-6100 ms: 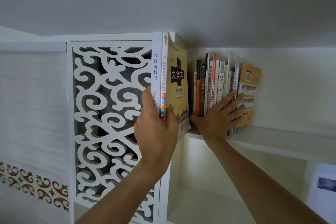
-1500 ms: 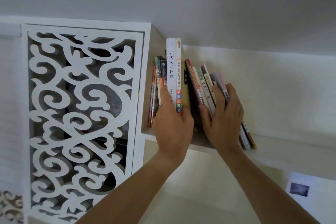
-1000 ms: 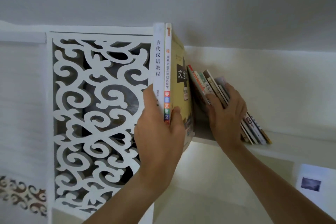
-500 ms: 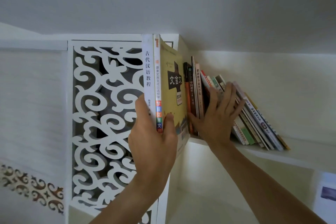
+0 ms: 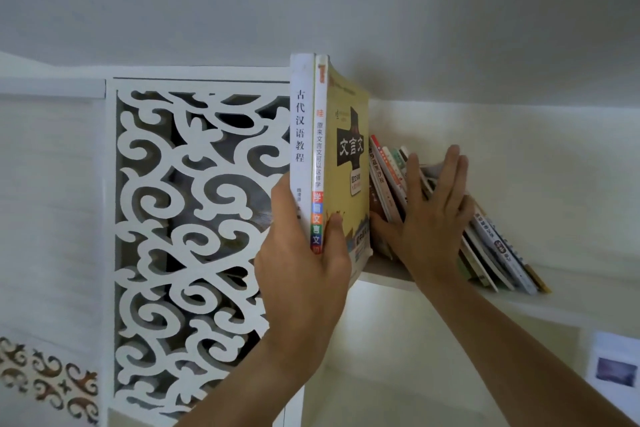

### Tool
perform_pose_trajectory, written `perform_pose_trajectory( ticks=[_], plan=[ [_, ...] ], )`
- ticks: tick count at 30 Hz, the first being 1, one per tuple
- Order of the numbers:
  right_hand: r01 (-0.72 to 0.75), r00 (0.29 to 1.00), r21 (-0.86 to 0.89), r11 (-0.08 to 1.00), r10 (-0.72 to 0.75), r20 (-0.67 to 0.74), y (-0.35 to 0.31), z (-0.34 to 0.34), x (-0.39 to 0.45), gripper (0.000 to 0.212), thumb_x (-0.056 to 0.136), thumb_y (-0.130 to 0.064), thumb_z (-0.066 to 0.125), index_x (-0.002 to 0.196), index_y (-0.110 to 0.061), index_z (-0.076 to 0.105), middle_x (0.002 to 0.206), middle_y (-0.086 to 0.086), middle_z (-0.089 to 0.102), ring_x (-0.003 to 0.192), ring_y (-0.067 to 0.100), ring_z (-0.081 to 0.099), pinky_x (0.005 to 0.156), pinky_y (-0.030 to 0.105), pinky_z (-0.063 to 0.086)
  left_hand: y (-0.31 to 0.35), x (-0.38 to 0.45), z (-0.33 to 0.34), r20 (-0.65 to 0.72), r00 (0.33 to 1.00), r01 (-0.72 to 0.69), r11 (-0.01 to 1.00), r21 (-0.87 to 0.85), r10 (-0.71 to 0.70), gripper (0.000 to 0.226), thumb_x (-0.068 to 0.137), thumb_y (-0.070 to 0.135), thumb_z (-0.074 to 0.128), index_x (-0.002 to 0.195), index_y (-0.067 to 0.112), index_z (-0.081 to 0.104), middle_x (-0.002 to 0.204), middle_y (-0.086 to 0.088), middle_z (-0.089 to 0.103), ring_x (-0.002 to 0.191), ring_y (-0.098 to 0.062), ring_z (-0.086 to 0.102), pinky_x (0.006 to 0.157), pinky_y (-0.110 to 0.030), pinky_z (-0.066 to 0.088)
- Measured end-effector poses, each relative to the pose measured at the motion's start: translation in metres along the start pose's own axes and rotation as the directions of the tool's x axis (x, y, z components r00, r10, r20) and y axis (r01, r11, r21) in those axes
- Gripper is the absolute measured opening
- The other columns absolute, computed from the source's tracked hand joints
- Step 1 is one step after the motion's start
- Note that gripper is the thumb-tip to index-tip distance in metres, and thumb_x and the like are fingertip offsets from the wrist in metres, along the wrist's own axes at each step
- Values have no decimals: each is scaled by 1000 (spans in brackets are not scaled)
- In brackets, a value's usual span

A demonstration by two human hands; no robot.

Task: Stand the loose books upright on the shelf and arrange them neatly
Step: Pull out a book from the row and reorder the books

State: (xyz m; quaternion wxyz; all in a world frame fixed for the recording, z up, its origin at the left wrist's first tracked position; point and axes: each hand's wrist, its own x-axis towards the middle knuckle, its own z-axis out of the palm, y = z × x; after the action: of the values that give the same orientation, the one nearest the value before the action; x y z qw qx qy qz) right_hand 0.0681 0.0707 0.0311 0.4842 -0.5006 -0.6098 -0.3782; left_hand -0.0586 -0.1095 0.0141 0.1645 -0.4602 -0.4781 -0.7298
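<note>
Yellow book (image 5: 349, 163) — white scrollwork panel (image 5: 194, 218)

A home: white fretwork bookshelf (image 5: 194, 218), books (image 5: 491, 246).

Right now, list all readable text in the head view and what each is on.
"古代汉语教程": white book spine, held in the left hand.
"原来文言文可以这样学": yellow book's spine, same hand.
"文言文": yellow book's cover.
Leaning books under the right hand: spine print too blurred to read.
Wall card: no legible text.
</note>
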Motion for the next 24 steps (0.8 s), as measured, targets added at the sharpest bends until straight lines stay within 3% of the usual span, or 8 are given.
perform_pose_trajectory(
  ticks=[3,4,6,9,11,16,24],
  plan=[
    [-49,998,-32,998,50,36,4,2,-1,113,75,-97,36,163,-37,0,166,32,-5,155,47,-4,117,72,2,-1,-2,8,-1,1000,17,1000,4,-17,46,95,22,70,131,26,41,119,14,69,87,-8,71,63,-34,61],
    [-67,996,-11,998,67,54,5,2,0,114,74,-96,38,163,-38,-1,166,33,-2,155,48,-1,116,73,2,-1,-3,9,-6,1000,20,1000,7,-20,46,95,22,70,131,27,41,119,16,68,87,-8,71,63,-34,62],
    [-89,994,40,995,86,73,5,4,3,116,74,-92,46,164,-33,2,162,34,16,150,48,20,114,70,19,-2,-4,12,-22,999,28,1000,9,-27,46,95,23,71,129,28,41,114,25,63,87,-6,69,65,-36,62],
    [-107,993,80,991,103,61,0,4,7,116,72,-84,54,163,-25,12,144,28,39,131,43,40,106,60,33,-3,-5,15,-34,998,56,998,-4,-56,47,94,22,71,131,28,41,108,38,56,88,-5,68,69,-41,62],
    [-131,990,91,987,126,67,-4,5,10,120,69,-82,61,163,-25,13,141,26,41,129,42,41,108,63,31,-3,-5,17,-47,996,71,997,-20,-72,49,94,22,71,133,27,41,110,36,58,90,-7,69,71,-42,62],
    [-85,986,29,996,80,146,-3,1,10,133,63,-87,63,163,-32,-4,139,28,39,131,45,39,112,78,13,2,-9,25,-70,994,81,996,-36,-83,51,93,21,71,135,23,41,125,8,68,94,-12,69,74,-42,61],
    [-185,981,143,972,175,80,-1,3,16,124,64,-76,68,163,-27,12,138,26,43,130,43,40,114,66,25,8,-20,29,-65,995,76,996,-53,-79,54,93,17,71,137,26,40,128,12,65,100,-8,67,76,-39,61]
  ],
)
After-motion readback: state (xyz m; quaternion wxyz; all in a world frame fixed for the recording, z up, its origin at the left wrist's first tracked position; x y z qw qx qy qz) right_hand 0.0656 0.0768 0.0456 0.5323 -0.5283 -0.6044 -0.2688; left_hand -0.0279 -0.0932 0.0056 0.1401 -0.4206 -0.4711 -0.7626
